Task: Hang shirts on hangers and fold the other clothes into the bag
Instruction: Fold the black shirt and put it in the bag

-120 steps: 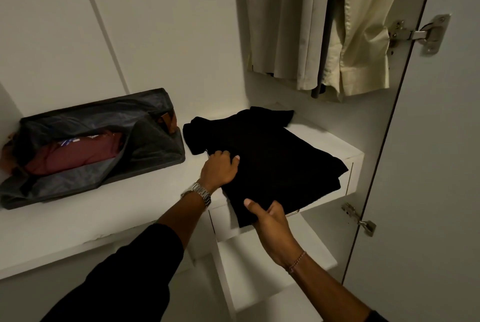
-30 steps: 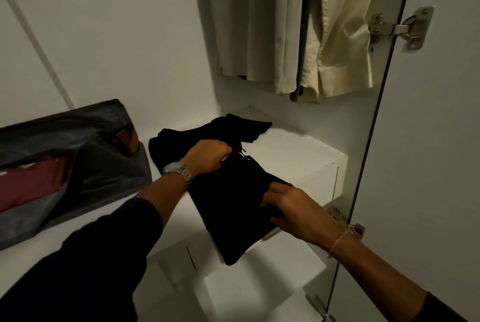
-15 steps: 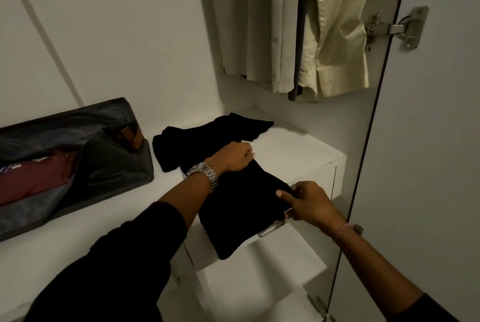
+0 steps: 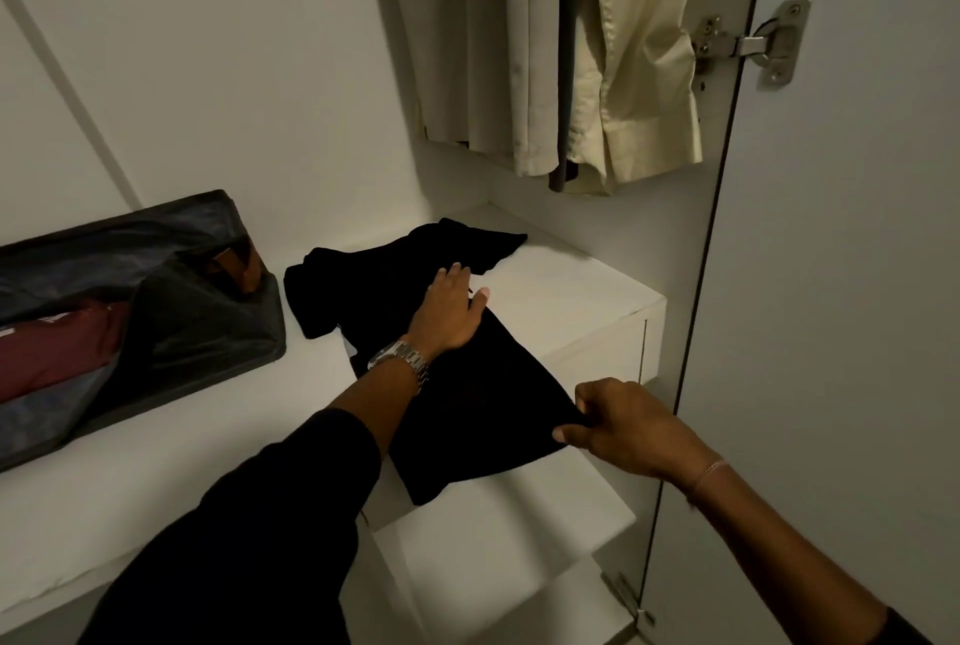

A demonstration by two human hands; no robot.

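One view only, from the head camera, so I go by that. Half a second back my left hand (image 4: 449,314) lay curled on the black garment (image 4: 457,384); now its fingers are straight and flat, pressing the cloth down at mid-frame. My right hand (image 4: 621,423) has drawn its corner out toward the lower right and pinches the edge between thumb and fingers, so the fabric is pulled flatter and narrower than it was a second ago. I judge this a smoothing stroke within the fold, with more folds to come before it goes into the bag.

Where things lie: the garment sits on the white shelf (image 4: 571,296), its near end hanging over the front edge. The bag (image 4: 156,311) rests at centre left, well apart from my hands, open, with a maroon item (image 4: 57,353) inside. Pale shirts (image 4: 545,46) hang at upper right beside the door hinge (image 4: 763,46).

Hard to read: the garment is so dark that its creases and layers vanish, and I cannot tell what kind of clothing it is. The bag's left part is cut off, the hangers are out of frame, and my left sleeve (image 4: 249,540) hides the shelf's front below it.
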